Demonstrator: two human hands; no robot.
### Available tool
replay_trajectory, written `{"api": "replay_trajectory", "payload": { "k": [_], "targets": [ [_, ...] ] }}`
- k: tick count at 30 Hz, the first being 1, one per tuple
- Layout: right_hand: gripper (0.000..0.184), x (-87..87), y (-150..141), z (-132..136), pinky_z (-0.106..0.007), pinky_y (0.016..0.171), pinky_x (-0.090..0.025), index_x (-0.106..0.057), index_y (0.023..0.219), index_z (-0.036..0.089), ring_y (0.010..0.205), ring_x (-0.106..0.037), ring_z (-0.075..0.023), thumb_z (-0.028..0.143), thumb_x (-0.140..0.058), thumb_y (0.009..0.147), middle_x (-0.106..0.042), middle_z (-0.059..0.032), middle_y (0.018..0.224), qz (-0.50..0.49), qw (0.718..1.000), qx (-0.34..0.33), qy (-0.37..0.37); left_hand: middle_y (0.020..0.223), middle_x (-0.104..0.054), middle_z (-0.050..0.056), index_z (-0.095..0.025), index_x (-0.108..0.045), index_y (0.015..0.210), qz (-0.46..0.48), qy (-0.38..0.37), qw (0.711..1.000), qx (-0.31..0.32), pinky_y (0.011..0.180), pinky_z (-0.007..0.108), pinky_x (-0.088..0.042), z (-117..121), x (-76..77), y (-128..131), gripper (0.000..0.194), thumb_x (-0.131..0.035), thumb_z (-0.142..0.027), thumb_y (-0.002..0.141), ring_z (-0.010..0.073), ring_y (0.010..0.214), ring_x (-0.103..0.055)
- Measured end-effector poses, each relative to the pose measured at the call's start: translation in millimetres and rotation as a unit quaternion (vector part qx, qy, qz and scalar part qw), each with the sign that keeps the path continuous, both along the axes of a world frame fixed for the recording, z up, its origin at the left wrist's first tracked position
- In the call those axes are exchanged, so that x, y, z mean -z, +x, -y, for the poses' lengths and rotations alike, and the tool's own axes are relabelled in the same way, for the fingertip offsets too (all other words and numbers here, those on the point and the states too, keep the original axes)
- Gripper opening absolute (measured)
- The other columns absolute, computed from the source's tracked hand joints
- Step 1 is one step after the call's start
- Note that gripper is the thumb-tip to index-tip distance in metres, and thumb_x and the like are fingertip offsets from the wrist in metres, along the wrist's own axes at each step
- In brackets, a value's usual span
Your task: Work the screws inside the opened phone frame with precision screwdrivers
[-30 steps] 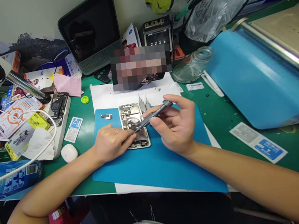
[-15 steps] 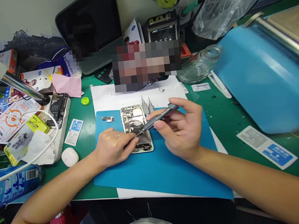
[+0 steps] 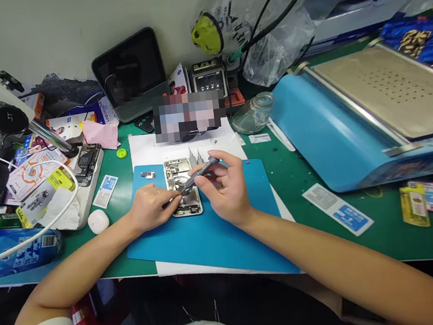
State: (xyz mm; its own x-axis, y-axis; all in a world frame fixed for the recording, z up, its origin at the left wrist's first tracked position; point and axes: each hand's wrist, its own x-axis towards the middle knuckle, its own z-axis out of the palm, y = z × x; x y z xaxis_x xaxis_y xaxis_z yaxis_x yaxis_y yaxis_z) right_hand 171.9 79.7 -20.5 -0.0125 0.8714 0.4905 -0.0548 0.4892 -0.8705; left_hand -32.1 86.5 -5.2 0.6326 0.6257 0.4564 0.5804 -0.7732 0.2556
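Observation:
An opened phone point(image 3: 190, 207) with its inner parts exposed lies on a blue mat point(image 3: 218, 246). My right hand point(image 3: 227, 187) grips a grey precision screwdriver point(image 3: 201, 173), slanted so that its tip points down-left over the phone. At that tip, the thumb and forefinger of my left hand point(image 3: 151, 206) are pinched together; whatever sits between them is too small to make out. Two more screwdrivers point(image 3: 196, 157) lie just beyond the phone's upper right corner. A small metal phone part point(image 3: 148, 175) rests on the mat to the left.
A blue machine with a perforated plate point(image 3: 384, 91) fills the right side. A glass jar point(image 3: 252, 114) lies behind the mat, near a soldering station point(image 3: 210, 82). Boxes, a white earbud case point(image 3: 98, 221) and a white cable point(image 3: 68, 200) crowd the left.
The camera view has shifted right and tilted up, so more of the blue machine shows. Both hands keep the same pose over the phone, with the screwdriver still in my right hand.

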Motion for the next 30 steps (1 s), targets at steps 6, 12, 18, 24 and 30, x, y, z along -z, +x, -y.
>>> {"api": "replay_trajectory", "payload": {
  "k": [6,12,18,24,30],
  "targets": [
    [0.043,2.6,-1.9,-5.0,-0.029,0.072,-0.062,-0.041,0.126,0.030,0.086,-0.073,-0.0151,0.024,-0.067,0.092,-0.072,-0.0006,0.097,-0.011,1.000,0.000,0.003,0.064,-0.071,-0.001,-0.019,-0.073,0.090,0.008,-0.013,1.000,-0.017,0.059,0.026,-0.040,-0.7,1.1,-2.7,0.028,-0.050,-0.030,0.103,0.0115,0.057,-0.066],
    [0.044,7.1,-2.0,-7.2,-0.026,0.068,-0.062,-0.042,0.122,0.030,0.080,-0.073,-0.0139,0.027,-0.071,0.089,-0.073,0.0004,0.095,-0.015,1.000,-0.007,0.011,0.059,-0.067,-0.001,-0.020,-0.075,0.092,0.024,-0.003,0.999,-0.047,0.060,0.025,-0.041,2.3,7.3,-2.7,0.037,-0.053,-0.048,0.101,0.0119,0.053,-0.062],
    [0.044,10.7,1.2,-12.6,-0.027,0.066,-0.061,-0.042,0.122,0.030,0.078,-0.072,-0.0152,0.034,-0.072,0.089,-0.073,-0.0007,0.094,-0.014,1.000,0.024,0.008,0.052,-0.059,-0.001,-0.016,-0.076,0.102,0.023,0.026,0.997,-0.071,0.060,0.027,-0.040,3.6,-20.2,-3.9,0.054,-0.048,-0.062,0.099,0.0140,0.053,-0.059],
    [0.045,16.9,7.6,-21.5,-0.032,0.066,-0.062,-0.039,0.127,0.036,0.079,-0.068,-0.0160,0.042,-0.067,0.092,-0.067,0.0015,0.092,-0.008,0.999,0.023,0.039,0.056,-0.053,-0.003,-0.026,-0.072,0.091,0.008,-0.062,0.993,0.096,0.064,0.029,-0.044,107.2,-66.3,-4.0,0.017,-0.059,-0.035,0.095,0.0130,0.056,-0.057],
    [0.045,17.3,5.1,-23.9,-0.035,0.068,-0.062,-0.037,0.131,0.036,0.083,-0.068,-0.0169,0.044,-0.063,0.095,-0.066,0.0004,0.094,0.000,0.999,0.003,0.039,0.094,-0.069,0.003,-0.017,-0.068,0.097,-0.136,-0.515,0.840,0.105,0.080,0.029,-0.056,182.2,30.7,57.6,0.015,-0.059,-0.029,0.099,0.0140,0.085,-0.067]
  ]
}}
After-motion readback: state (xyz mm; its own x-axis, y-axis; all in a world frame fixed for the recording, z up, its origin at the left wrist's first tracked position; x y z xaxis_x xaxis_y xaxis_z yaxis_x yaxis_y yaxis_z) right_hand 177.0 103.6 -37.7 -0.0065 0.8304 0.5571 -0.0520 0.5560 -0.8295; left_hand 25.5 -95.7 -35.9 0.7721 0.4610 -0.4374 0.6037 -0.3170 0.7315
